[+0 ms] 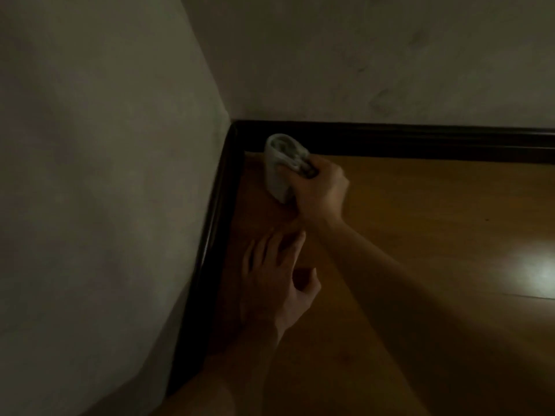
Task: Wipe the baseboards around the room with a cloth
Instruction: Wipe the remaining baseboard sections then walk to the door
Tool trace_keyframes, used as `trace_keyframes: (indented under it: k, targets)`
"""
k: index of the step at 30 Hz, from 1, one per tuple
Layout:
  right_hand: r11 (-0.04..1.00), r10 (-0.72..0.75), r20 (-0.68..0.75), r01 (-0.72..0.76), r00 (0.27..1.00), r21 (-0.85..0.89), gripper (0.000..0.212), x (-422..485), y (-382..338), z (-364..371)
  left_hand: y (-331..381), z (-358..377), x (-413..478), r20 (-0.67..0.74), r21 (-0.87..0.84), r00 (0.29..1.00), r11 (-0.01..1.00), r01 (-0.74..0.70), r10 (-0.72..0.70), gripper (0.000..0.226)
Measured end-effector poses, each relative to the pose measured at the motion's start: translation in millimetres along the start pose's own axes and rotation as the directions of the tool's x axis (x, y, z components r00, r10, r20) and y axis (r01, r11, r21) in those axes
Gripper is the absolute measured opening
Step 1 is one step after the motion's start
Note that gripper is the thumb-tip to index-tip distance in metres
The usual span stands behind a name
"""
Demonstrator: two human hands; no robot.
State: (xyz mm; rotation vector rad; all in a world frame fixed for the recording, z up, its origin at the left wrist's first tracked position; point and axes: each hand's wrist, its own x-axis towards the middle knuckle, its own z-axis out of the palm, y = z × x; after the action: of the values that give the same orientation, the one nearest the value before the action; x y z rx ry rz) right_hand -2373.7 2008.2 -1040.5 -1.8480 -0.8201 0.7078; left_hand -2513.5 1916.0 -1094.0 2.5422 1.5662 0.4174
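Near the corner, right hand [321, 187] grips cloth [280, 166] against baseboard [420, 139].

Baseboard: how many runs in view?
2. Left run along the left wall; far run along the far wall. They meet at the corner, near the cloth held by the right hand. Others may lie out of frame.

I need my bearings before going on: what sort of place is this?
Likely an indoor room corner, perhaps in a home: two pale walls meet, a dark baseboard runs along both, and the floor is polished wood.
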Motion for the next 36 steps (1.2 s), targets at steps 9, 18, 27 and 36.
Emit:
trace_keyframes:
  k: [9,18,27,36]
  targets:
    - [0.996,0.088,-0.146,-0.082,0.985,0.045,0.016,19.1,-5.7,34.8,3.3,0.7,2.4,0.085,0.008,0.996,1.000,0.021,-0.021,0.058]
    - [0.998,0.064,-0.142,-0.067,0.988,-0.021,0.016,21.3,-8.4,31.5,0.8,-1.9,3.7,0.090,-0.015,0.996,1.000,0.023,-0.022,0.059]
    - [0.991,0.134,-0.336,-0.121,0.932,0.058,0.019,23.8,17.8,-33.3,-0.8,0.9,2.3,0.068,-0.037,0.998,0.999,0.013,-0.011,0.066]
    - [0.959,0.238,-0.400,-0.148,0.885,0.243,0.013,23.0,22.6,-46.8,-1.0,1.9,3.1,0.059,-0.059,0.998,0.998,0.020,-0.016,0.064]
